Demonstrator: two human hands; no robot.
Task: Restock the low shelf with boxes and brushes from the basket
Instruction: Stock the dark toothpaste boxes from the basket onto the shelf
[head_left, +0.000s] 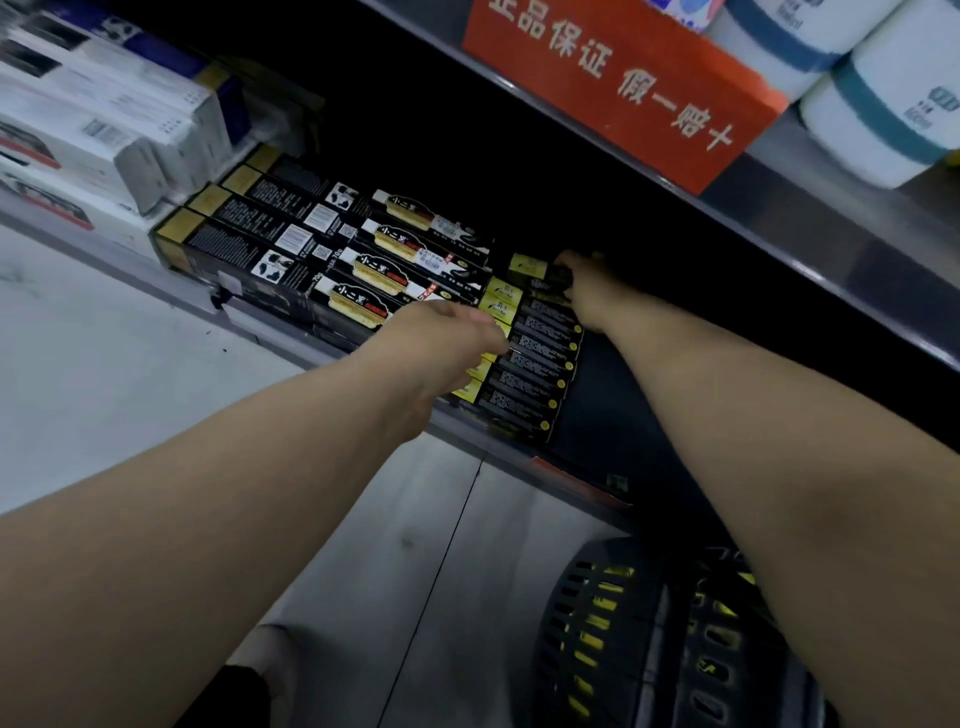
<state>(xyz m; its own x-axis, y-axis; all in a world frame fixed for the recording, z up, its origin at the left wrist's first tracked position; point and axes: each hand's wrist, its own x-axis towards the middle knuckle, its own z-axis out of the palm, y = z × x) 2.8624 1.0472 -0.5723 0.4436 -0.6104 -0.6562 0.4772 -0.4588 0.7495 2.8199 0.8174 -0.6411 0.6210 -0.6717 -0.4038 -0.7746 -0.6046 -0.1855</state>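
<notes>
A row of boxes (524, 364) is already laid on the low shelf (618, 431). One more box (527, 265) is gripped at the back of the row by the curled fingers of the right hand (576, 291). The left hand (447, 343) is rested against the row, fingers fairly straight. Yellow packs are seen through the basket (623, 654) wall, so the restocking is judged partly done.

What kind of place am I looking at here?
Most likely a shop aisle: a low shelf packed with rows of black boxes, a red printed sign on the shelf above, and a plastic basket on the floor.
</notes>
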